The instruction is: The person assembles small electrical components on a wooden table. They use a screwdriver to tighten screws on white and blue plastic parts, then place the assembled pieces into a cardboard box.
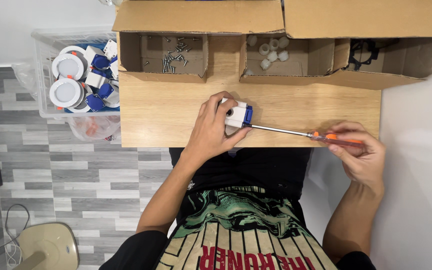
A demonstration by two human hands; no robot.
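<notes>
Left hand (211,131): clasped over a small white box with a blue end (238,113), pinning it to the wooden table (176,115) near the front edge.

Right hand (358,152): closed around the orange handle of a screwdriver (296,132); the steel shaft runs level across the table and its tip meets the blue end of the box.

Progress, as judged: the box is being screwed at this moment, so this piece looks unfinished (whether the screw is seated cannot be told, the tip being hidden against the blue part).

Stock behind the hands, three open cardboard trays along the back of the table:
- left tray (163,57), brown, holding loose screws (176,54), a fair number left;
- middle tray (276,60), holding a few small white plastic pieces (271,50);
- right tray (386,62), holding black ring-shaped parts (362,52), partly in shadow.

Beside the table, on the person's left: a clear plastic bin (43,75) piled with round white lamps (68,67) joined to white-and-blue boxes of the same kind, seemingly finished pieces.

Labels and signs: none legible on trays or bin.
</notes>
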